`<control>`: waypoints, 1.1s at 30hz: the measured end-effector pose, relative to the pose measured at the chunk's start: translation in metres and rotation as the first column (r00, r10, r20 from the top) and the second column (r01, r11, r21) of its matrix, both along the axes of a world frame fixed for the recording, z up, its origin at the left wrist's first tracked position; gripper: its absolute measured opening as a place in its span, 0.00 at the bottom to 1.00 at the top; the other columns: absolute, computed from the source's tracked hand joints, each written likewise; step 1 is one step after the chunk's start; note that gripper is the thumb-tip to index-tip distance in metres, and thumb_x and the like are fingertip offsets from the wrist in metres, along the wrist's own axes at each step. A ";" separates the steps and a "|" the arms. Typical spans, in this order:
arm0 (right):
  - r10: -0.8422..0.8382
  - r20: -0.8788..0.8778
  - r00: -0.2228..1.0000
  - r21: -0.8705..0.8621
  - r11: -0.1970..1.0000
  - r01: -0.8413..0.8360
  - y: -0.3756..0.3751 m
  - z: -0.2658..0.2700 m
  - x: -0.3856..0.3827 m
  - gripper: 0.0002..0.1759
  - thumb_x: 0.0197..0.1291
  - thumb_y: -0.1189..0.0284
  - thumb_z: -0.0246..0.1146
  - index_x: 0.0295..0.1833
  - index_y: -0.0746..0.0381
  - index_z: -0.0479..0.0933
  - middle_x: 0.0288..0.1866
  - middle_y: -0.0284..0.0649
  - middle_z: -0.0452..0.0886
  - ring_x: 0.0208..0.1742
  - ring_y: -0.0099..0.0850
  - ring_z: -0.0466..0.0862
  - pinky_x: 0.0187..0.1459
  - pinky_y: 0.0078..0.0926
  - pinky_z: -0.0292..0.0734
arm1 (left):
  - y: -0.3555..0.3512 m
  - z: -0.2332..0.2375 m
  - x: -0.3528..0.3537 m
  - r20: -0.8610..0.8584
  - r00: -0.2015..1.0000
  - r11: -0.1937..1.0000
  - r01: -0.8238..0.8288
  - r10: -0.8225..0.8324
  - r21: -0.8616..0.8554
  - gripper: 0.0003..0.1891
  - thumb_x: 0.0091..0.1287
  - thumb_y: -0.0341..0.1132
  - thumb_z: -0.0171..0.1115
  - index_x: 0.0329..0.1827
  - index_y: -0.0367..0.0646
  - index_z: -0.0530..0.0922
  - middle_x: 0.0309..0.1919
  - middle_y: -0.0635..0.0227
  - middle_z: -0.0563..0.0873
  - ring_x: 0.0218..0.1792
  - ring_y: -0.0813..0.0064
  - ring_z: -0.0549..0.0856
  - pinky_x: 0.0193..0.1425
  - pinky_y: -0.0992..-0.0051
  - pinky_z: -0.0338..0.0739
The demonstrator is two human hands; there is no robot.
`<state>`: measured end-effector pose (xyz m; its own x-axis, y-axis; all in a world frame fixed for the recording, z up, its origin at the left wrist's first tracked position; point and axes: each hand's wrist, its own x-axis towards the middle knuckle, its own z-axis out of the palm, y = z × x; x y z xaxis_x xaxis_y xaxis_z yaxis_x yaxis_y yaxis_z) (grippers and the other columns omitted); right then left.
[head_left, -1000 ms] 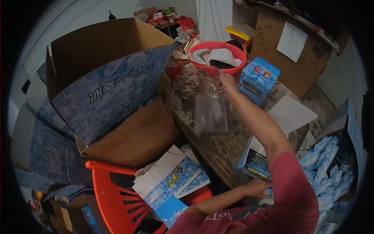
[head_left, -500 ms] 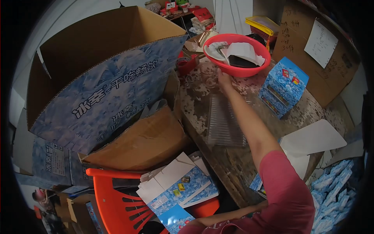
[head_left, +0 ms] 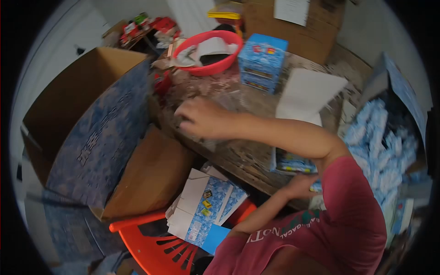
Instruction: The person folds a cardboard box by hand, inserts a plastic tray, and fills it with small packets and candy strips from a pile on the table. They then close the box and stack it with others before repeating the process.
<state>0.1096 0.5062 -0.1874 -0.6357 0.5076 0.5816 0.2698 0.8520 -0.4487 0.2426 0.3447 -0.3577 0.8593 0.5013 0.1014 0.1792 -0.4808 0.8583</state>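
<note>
My right hand [head_left: 199, 118] reaches across the table to the left, blurred, its fingers loosely curled and apart with nothing visible between them. Below it a patch of clear plastic tray [head_left: 208, 144] shows faintly. My left hand [head_left: 302, 185] is at the table's near edge, partly covered by my right sleeve. A small blue-and-yellow packet [head_left: 316, 187] sits between its fingers. Just above lies an open printed box [head_left: 295, 163] with colourful packets inside, its white lid [head_left: 305, 94] raised behind my forearm.
A red basin [head_left: 208, 70] holding papers and a blue printed box [head_left: 262, 62] stand at the back. Large open cartons [head_left: 98, 133] fill the left. Flat printed boxes [head_left: 201, 206] rest on an orange chair [head_left: 137, 223]. Many blue-white packets [head_left: 378, 142] lie in a carton at right.
My right hand has drawn back from beside the red basin, bending at the elbow. The view has swung right and down, bringing my left hand and the packet carton into sight.
</note>
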 end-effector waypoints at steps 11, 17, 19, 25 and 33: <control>-0.908 0.281 0.312 -0.385 0.191 0.903 -0.347 -0.094 0.397 0.14 0.59 0.69 0.61 0.47 0.65 0.76 0.49 0.47 0.78 0.51 0.39 0.79 0.48 0.33 0.74 | -0.021 0.007 0.006 -0.027 0.985 0.963 -0.161 0.171 0.216 0.34 0.49 0.44 0.70 0.60 0.41 0.69 0.45 0.51 0.81 0.44 0.52 0.82 0.47 0.62 0.76; -0.890 0.407 0.208 -0.156 0.157 0.975 -0.388 -0.190 0.372 0.44 0.50 0.52 0.66 0.67 0.63 0.58 0.58 0.62 0.69 0.61 0.58 0.68 0.59 0.45 0.64 | -0.035 0.031 0.015 -0.210 0.969 0.966 -0.079 0.133 0.246 0.32 0.50 0.44 0.70 0.57 0.39 0.71 0.39 0.49 0.83 0.41 0.50 0.82 0.43 0.61 0.76; -0.920 0.386 0.064 0.143 0.128 0.981 -0.374 -0.204 0.365 0.45 0.50 0.52 0.67 0.68 0.62 0.58 0.59 0.64 0.67 0.63 0.60 0.64 0.60 0.46 0.64 | -0.041 0.019 0.016 -0.190 0.962 0.951 -0.138 0.194 0.275 0.32 0.50 0.44 0.70 0.56 0.39 0.72 0.39 0.49 0.83 0.41 0.50 0.82 0.43 0.61 0.76; -0.914 0.320 0.249 0.004 0.264 0.965 -0.341 -0.187 0.398 0.34 0.46 0.55 0.68 0.56 0.63 0.70 0.47 0.50 0.76 0.48 0.48 0.74 0.48 0.41 0.72 | -0.057 0.017 0.030 -0.188 0.875 0.882 -0.393 0.445 0.259 0.32 0.50 0.46 0.69 0.56 0.39 0.71 0.39 0.49 0.83 0.41 0.48 0.82 0.44 0.58 0.75; -0.941 0.208 0.267 -0.097 0.252 0.963 -0.353 -0.181 0.379 0.14 0.48 0.62 0.65 0.31 0.62 0.75 0.25 0.46 0.79 0.26 0.42 0.79 0.28 0.39 0.75 | -0.079 0.007 0.059 -0.187 0.686 0.706 -0.638 0.703 0.308 0.35 0.51 0.47 0.68 0.58 0.36 0.66 0.39 0.43 0.82 0.42 0.44 0.81 0.44 0.56 0.74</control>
